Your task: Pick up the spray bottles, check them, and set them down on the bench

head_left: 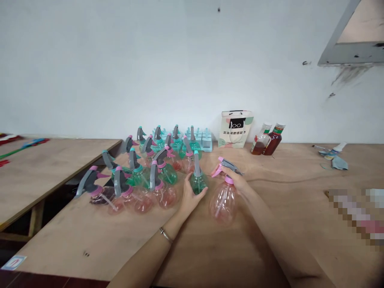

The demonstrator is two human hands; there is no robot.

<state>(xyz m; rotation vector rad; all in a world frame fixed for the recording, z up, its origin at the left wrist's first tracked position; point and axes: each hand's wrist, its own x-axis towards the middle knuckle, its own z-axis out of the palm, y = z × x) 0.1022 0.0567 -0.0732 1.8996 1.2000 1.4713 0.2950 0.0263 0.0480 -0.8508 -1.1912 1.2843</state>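
My left hand (192, 196) is wrapped round the lower body of a green spray bottle (199, 182), which stands upright with a grey and teal spray head. To its right, my right hand (235, 178) grips the neck and trigger head of a pink spray bottle (222, 204). That bottle is clear pink and round, with a grey and pink head; a thin tube shows inside it. Left of my hands, several more pink spray bottles (142, 200) and green spray bottles (141, 176) stand close together in rows.
Light-blue plastic racks (207, 140) stand behind the bottles by the wall. A paper bag (235, 130) and two sauce-type bottles (260, 142) are at the back. A grey cloth (340, 163) lies far right. A second table (45, 168) is across a gap on the left.
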